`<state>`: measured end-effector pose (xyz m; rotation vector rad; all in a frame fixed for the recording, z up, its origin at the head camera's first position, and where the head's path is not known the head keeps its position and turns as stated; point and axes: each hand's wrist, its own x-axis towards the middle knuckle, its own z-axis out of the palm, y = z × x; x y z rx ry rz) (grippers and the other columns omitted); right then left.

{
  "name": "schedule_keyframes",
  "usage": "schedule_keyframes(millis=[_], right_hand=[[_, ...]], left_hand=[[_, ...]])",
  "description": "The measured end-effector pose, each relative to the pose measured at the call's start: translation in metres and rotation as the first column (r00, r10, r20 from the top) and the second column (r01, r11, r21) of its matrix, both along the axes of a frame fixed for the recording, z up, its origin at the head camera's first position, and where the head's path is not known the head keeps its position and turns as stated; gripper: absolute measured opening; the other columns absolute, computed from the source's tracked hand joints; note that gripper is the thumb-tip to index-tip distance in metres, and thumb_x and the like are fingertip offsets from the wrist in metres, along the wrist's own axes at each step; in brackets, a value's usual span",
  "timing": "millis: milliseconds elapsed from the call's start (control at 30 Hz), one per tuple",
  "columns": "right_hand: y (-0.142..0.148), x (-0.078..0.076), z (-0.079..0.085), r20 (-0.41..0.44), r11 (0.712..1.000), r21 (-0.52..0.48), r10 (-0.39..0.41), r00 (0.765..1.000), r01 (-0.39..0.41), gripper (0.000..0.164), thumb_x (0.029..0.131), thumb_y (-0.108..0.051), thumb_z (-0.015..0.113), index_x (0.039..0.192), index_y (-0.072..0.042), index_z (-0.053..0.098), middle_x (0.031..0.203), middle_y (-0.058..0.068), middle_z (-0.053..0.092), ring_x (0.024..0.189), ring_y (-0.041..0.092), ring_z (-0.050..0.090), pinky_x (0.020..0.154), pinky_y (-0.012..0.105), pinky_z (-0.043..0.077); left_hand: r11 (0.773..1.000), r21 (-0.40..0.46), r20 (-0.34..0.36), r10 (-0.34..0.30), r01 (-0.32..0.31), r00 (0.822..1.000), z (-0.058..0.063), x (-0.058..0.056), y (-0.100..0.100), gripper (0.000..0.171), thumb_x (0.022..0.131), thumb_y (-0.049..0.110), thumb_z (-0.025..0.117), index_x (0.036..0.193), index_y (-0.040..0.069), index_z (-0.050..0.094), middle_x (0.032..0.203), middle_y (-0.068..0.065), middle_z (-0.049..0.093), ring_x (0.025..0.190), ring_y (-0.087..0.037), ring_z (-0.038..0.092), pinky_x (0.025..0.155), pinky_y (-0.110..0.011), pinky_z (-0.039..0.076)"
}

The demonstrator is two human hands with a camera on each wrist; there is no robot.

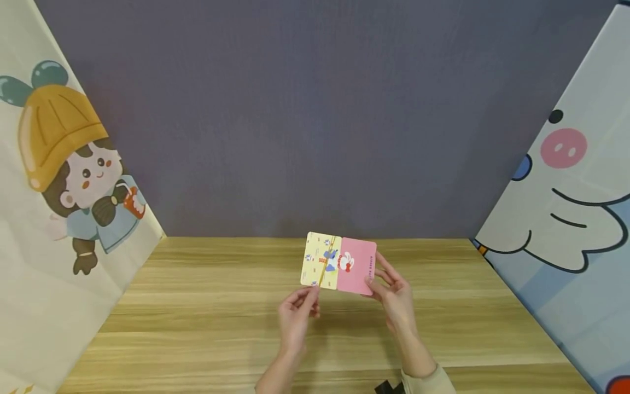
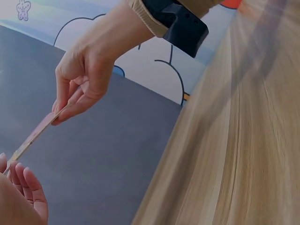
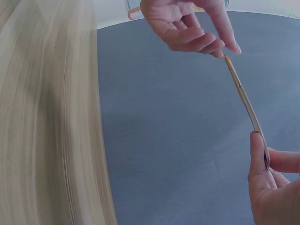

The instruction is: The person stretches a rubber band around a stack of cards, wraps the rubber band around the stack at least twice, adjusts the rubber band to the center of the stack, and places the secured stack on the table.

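A small booklet (image 1: 356, 268), pink on one half and yellow on the other with a printed white rabbit, is held above the table in the head view. A thin gold elastic band (image 1: 322, 270) runs slantwise over its yellow half. My right hand (image 1: 397, 302) grips the pink end between thumb and fingers. At the near edge of the yellow half, the thumb and fingertips of my left hand (image 1: 296, 316) pinch the band's lower end. The right wrist view shows the booklet (image 3: 248, 108) edge-on, slim and slightly bent; its inner side is hidden.
A wood-grain table (image 1: 206, 323) lies under both hands. Behind it rises a dark grey panel (image 1: 315, 120). Side panels with cartoon prints, a child in a yellow hat (image 1: 64, 120) and a white pig (image 1: 563, 148), flank the table.
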<state>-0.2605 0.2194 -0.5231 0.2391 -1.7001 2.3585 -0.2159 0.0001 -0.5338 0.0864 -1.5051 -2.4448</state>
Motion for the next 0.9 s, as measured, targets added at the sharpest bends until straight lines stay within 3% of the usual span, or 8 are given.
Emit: schedule_keyframes(millis=[100,300,600,900], right_hand=[[-0.0011,0.0003,-0.0002,-0.003,1.0,0.005,-0.004,1.0,0.004,0.064,0.077,-0.003,0.067,0.133,-0.02,0.042,0.112,0.023,0.054,0.088,0.041,0.058,0.066,0.046,0.051],[-0.0053,0.004,0.0022,0.009,1.0,0.001,-0.012,1.0,0.012,0.065,0.075,-0.003,0.069,0.132,-0.021,0.043,0.112,0.022,0.055,0.089,0.041,0.058,0.068,0.046,0.051],[-0.0079,0.0033,0.0017,0.008,1.0,0.003,-0.017,1.0,0.017,0.066,0.074,-0.003,0.069,0.132,-0.022,0.044,0.112,0.022,0.055,0.089,0.041,0.058,0.068,0.046,0.051],[-0.0052,0.0013,-0.0024,0.01,1.0,-0.001,-0.015,1.0,0.015,0.066,0.075,-0.003,0.069,0.133,-0.022,0.042,0.114,0.022,0.054,0.091,0.041,0.057,0.069,0.046,0.05]], left_hand=[[0.999,0.033,0.033,0.004,-0.005,0.999,-0.0005,-0.0013,0.0027,0.035,0.072,0.03,0.073,0.09,0.001,0.064,0.079,-0.028,0.058,0.056,-0.019,0.056,0.046,-0.03,0.051],[0.996,0.086,0.036,0.025,-0.028,0.999,0.0,-0.0023,0.0068,0.035,0.073,0.03,0.072,0.085,-0.001,0.062,0.071,-0.018,0.059,0.054,-0.018,0.054,0.043,-0.027,0.049],[0.994,0.08,0.044,0.069,-0.072,0.997,-0.0007,-0.004,0.0094,0.032,0.071,0.029,0.074,0.082,0.0,0.065,0.07,-0.02,0.06,0.053,-0.018,0.055,0.043,-0.028,0.049],[0.997,0.068,0.082,0.04,-0.046,0.996,-0.0016,-0.0058,0.0099,0.035,0.068,0.03,0.076,0.082,-0.001,0.065,0.071,-0.022,0.06,0.054,-0.02,0.057,0.045,-0.033,0.051]])
